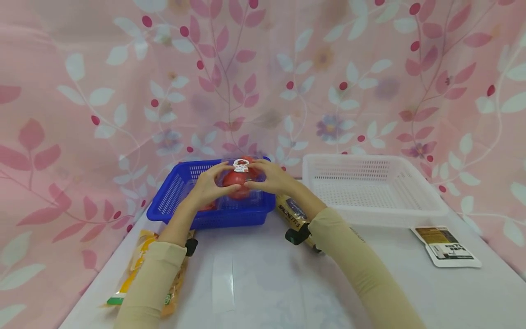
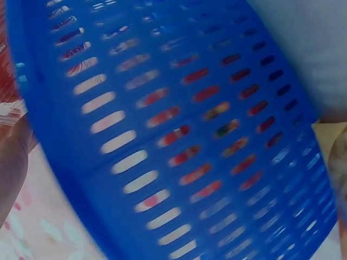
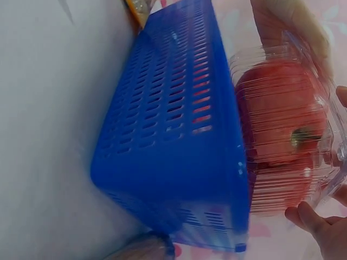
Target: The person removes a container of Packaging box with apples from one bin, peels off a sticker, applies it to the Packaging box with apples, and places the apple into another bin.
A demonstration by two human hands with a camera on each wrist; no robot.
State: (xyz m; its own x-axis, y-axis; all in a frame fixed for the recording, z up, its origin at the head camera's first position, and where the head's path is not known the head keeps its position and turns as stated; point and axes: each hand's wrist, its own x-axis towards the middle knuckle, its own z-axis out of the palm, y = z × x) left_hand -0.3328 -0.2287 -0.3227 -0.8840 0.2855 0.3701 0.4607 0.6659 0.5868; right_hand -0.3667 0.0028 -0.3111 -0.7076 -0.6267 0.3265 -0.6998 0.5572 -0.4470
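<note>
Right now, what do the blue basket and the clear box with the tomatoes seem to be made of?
The blue basket looks like moulded hard plastic with a slight gloss: its walls are pierced by even rows of slots. The clear box, held by the left hand and the right hand, seems to be thin transparent plastic, ribbed and shiny, since the red tomatoes show through it.

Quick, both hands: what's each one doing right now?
Left hand: grips the clear tomato pack over the blue basket.
Right hand: grips the same pack.
</note>
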